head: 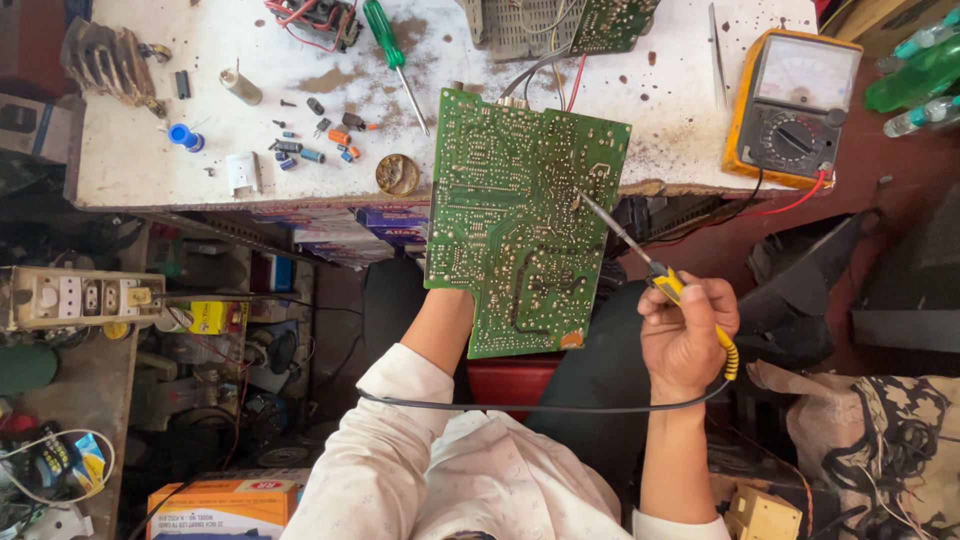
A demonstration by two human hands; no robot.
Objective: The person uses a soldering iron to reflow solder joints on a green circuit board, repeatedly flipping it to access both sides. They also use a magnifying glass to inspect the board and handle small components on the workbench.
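Head view showed a green circuit board (pixel 520 220) held solder side up, tilted, its upper edge over the front edge of the white bench (pixel 150 160). The board was densely covered with pale traces and solder points, with a notch cut from its lower left corner. The left hand was hidden behind the board; only the forearm showed below it, so its grip could not be told. The right hand (pixel 686 335) was closed around the yellow handle of a soldering iron (pixel 655 272), whose tip touched the board near its right edge. A black cord (pixel 530 407) ran from the iron across the person's lap. On the bench lay a green-handled screwdriver (pixel 392 50), loose small components (pixel 300 150) and, at right, a yellow analogue multimeter (pixel 790 105) with red and black leads.
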